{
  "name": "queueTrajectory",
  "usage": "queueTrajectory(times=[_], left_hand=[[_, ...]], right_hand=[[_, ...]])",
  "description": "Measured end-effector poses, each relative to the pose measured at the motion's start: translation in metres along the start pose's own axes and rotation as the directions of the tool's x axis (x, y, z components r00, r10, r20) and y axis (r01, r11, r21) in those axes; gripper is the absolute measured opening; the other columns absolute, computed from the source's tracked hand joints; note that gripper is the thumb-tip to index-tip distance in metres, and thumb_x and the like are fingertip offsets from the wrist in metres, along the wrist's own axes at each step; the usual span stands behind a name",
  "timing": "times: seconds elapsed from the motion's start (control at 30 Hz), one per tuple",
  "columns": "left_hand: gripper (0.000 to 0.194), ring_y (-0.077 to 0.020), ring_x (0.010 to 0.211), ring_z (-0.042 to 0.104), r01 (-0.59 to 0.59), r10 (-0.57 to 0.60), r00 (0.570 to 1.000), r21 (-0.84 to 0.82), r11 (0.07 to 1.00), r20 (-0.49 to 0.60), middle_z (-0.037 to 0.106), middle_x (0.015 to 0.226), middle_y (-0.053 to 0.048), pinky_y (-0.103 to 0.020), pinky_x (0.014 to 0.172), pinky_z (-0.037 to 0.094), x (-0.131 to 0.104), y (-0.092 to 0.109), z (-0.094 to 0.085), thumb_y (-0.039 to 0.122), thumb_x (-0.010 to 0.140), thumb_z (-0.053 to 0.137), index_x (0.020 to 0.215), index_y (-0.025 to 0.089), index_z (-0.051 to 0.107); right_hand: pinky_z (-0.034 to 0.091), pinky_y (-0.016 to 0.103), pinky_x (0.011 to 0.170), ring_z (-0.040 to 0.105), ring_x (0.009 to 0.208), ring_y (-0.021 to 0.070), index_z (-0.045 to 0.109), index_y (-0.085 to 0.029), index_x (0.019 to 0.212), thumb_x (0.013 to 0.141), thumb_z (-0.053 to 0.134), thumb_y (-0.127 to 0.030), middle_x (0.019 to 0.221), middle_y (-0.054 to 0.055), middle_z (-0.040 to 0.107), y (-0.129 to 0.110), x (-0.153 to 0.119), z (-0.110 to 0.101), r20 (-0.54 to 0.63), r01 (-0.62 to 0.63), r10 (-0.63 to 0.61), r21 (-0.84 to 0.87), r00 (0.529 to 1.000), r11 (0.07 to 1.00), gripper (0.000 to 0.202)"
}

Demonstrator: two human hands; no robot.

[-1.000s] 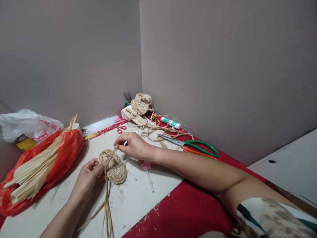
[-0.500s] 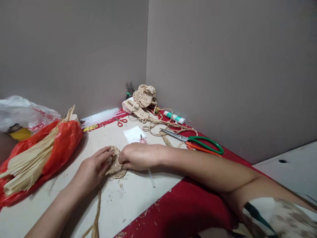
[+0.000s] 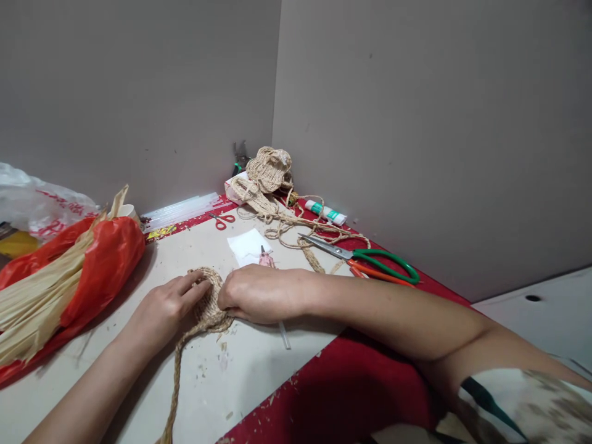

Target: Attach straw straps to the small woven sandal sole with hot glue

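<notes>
A round coil of braided straw lies on the pale board, between my two hands. My left hand grips its left side, the fingers bent over the rim and partly hidden in it. On the right edge, my right hand is closed in a pinch; its fingertips are mostly out of sight. A loose braid tail runs from the coil toward the near edge. Under my right wrist, a pink glue tool or bottle with a dark tip and a clear stick stick out.
Large scissors with green and orange handles lie to the right. Small red scissors, a white paper, heaped straw braid and a tube are behind. A red bag of husks stands left; grey walls close the back.
The coil has turned or shifted slightly, and its braid tail now shows leaving the lower left side. My left hand has moved slightly left. The view has shifted a little.
</notes>
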State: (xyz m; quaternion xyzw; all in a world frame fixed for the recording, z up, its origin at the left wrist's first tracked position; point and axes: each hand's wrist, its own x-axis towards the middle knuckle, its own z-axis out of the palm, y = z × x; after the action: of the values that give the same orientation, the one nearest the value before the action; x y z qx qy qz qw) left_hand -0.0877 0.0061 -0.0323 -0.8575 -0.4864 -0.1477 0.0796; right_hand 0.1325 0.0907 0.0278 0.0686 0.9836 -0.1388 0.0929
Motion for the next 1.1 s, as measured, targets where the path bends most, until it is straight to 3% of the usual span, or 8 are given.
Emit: queueTrajectory(times=[0.23,0.53,0.67,0.83,0.97,1.1], left_hand=[[0.032,-0.0246,0.102,0.069,0.123,-0.136,0.988,-0.157,0.980,-0.073,0.070,0.119,-0.013,-0.037,0.088,0.054,-0.001,-0.003,0.008,0.023,0.090,0.050,0.114,0.023,0.071],[0.026,-0.0216,0.093,0.072,0.168,-0.195,0.971,-0.191,0.967,-0.138,0.075,0.106,-0.009,-0.031,0.084,0.055,0.001,-0.002,0.017,0.024,0.090,0.052,0.107,0.021,0.071],[0.024,-0.0225,0.098,0.070,0.215,-0.242,0.958,-0.170,0.962,-0.156,0.069,0.119,-0.012,-0.031,0.086,0.053,0.002,-0.001,0.015,0.031,0.090,0.055,0.106,0.021,0.069],[0.025,-0.0204,0.092,0.069,0.308,-0.321,0.931,-0.099,0.946,-0.174,0.061,0.131,-0.012,-0.029,0.077,0.052,0.003,0.003,0.010,0.037,0.090,0.055,0.107,0.023,0.067],[0.023,-0.0176,0.074,0.064,0.368,-0.374,0.909,-0.067,0.927,-0.184,0.065,0.107,-0.010,-0.030,0.066,0.049,0.007,0.012,0.002,0.038,0.087,0.056,0.098,0.021,0.066],[0.017,-0.0174,0.064,0.058,0.449,-0.462,0.887,-0.262,0.854,0.013,0.062,0.071,-0.002,-0.030,0.061,0.045,0.011,0.023,-0.004,0.036,0.082,0.056,0.076,0.021,0.063]], right_hand=[[0.028,0.028,0.059,0.052,0.070,0.0140,0.067,-0.013,0.084,0.088,0.047,-0.009,0.086,0.008,0.070,0.000,0.000,0.004,-0.024,0.028,-0.029,-0.043,0.999,0.999,0.020],[0.027,0.027,0.057,0.050,0.067,0.0133,0.066,-0.014,0.082,0.086,0.048,-0.006,0.082,0.007,0.069,0.001,0.001,0.005,-0.036,0.040,-0.041,-0.036,0.999,0.999,0.021],[0.026,0.028,0.058,0.051,0.069,0.0139,0.066,-0.013,0.082,0.087,0.047,-0.007,0.082,0.007,0.069,0.001,0.000,0.006,-0.049,0.042,-0.044,-0.042,0.998,0.998,0.021],[0.027,0.028,0.058,0.053,0.071,0.0144,0.067,-0.014,0.084,0.088,0.047,-0.009,0.085,0.008,0.070,0.001,0.000,0.006,-0.053,0.039,-0.042,-0.057,0.998,0.998,0.021],[0.026,0.028,0.058,0.053,0.070,0.0146,0.067,-0.014,0.084,0.088,0.048,-0.010,0.085,0.008,0.070,0.000,0.000,0.003,-0.037,0.020,-0.023,-0.060,0.999,0.998,0.020],[0.026,0.028,0.058,0.054,0.073,0.0152,0.068,-0.014,0.087,0.088,0.047,-0.010,0.088,0.008,0.070,-0.001,0.000,0.002,-0.013,0.016,-0.017,-0.049,1.000,0.999,0.021]])
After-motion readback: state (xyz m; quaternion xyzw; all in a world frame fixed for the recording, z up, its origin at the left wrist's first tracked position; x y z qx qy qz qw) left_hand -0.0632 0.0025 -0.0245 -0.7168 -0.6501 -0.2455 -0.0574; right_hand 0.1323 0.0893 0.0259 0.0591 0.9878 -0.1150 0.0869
